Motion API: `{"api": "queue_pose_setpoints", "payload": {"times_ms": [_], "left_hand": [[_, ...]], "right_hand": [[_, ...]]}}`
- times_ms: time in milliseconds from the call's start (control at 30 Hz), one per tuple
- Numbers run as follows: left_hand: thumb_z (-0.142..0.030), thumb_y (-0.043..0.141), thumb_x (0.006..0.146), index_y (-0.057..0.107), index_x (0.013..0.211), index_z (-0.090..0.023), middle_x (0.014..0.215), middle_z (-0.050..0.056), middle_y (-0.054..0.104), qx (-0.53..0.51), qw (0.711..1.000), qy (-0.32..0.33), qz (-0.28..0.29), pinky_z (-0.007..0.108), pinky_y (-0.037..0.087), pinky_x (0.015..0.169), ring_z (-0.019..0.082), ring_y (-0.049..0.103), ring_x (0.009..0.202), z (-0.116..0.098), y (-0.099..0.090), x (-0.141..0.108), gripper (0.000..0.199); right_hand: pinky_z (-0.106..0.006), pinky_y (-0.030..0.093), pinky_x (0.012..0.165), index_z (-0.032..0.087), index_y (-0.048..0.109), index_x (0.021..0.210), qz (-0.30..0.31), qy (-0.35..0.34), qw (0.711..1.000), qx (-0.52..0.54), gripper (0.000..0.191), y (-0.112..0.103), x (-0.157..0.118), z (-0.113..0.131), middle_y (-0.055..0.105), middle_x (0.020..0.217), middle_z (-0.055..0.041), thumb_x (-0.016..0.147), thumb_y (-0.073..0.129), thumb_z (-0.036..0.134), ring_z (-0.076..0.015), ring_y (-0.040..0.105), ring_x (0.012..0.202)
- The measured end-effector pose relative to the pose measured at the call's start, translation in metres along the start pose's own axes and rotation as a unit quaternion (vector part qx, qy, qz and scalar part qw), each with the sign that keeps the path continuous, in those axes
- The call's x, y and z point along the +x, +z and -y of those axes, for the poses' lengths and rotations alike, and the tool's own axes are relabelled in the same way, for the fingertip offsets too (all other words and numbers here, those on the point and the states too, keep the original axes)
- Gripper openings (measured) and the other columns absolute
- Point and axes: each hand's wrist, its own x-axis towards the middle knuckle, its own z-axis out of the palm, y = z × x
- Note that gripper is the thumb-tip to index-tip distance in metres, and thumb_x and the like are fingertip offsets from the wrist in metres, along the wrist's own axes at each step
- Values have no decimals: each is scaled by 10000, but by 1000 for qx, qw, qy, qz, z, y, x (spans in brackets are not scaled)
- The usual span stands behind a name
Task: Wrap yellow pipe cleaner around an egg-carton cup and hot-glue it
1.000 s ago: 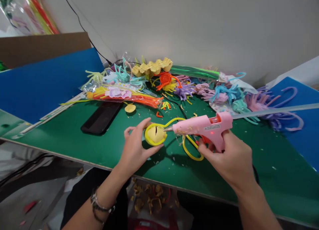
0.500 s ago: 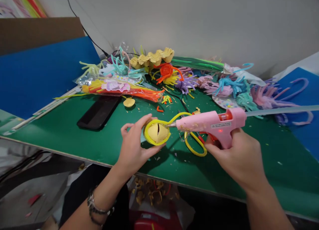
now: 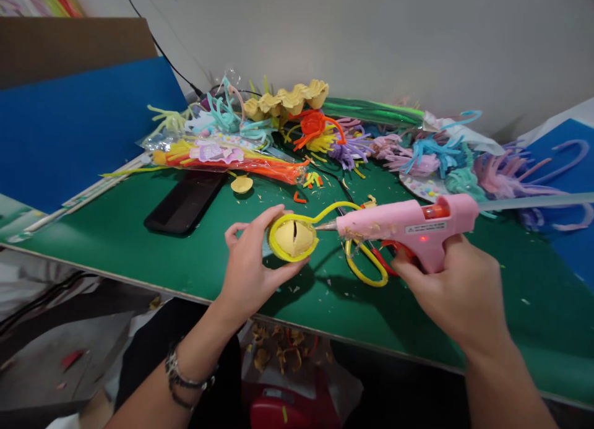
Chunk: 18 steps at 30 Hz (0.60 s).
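Observation:
My left hand (image 3: pixel 253 262) grips a pale yellow cardboard cup piece (image 3: pixel 295 238) between thumb and fingers. A dark slit runs down the middle of the piece, and a yellow pipe cleaner (image 3: pixel 331 208) wraps its rim, its loose end curling away to the right. My right hand (image 3: pixel 459 286) is closed round the handle of a pink glue gun (image 3: pixel 394 223). The metal nozzle points left, close to the right edge of the piece; whether they touch is hard to tell. Strands of glue cling to the gun's front. Red scissor handles show partly behind the gun.
A black phone (image 3: pixel 184 203) and a small yellow cup (image 3: pixel 242 184) lie on the green table (image 3: pixel 204 255). Along the wall are bundled pipe cleaners (image 3: pixel 241 163), an egg carton strip (image 3: pixel 290 99) and colourful tufts (image 3: pixel 431 156). Blue boards (image 3: pixel 88 125) stand at the left.
The glue gun and my right hand have shifted right, and the nozzle has drawn slightly back along the piece's edge. My left hand still holds the piece. The view has moved a little.

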Motion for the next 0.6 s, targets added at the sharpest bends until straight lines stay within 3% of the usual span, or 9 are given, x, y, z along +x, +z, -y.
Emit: {"api": "queue_pose_setpoints", "payload": {"times_ms": [433, 600], "left_hand": [[-325, 680, 703, 397, 1169, -230, 1131, 71, 650, -2, 1000, 0, -3, 354, 316, 839, 247, 604, 1017, 1, 0, 0, 553], [-336, 679, 702, 403, 1156, -226, 1130, 73, 650, 5, 1000, -4, -5, 356, 323, 840, 245, 608, 1005, 0, 0, 0, 543]], "right_hand": [[-265, 196, 387, 263, 279, 591, -18, -57, 998, -21, 217, 3, -4, -6, 422, 419, 25, 716, 438, 341, -147, 401, 356], [-265, 180, 386, 260, 259, 573, -12, -42, 999, -11, 262, 2, -4, -5, 393, 416, 30, 730, 436, 373, -133, 369, 352]]}}
